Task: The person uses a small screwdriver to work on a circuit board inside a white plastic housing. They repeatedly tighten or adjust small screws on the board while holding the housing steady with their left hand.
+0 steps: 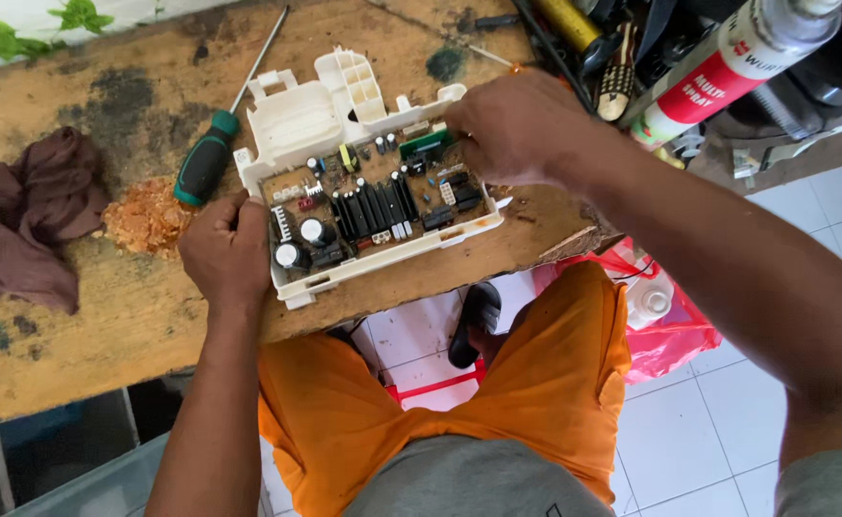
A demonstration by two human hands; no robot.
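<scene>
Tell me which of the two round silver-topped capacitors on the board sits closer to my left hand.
The lower capacitor, nearer the left hand than its upper neighbour.

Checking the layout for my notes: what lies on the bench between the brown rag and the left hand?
In the head view, an orange crumbly heap sits between the brown rag and the left hand.
</scene>
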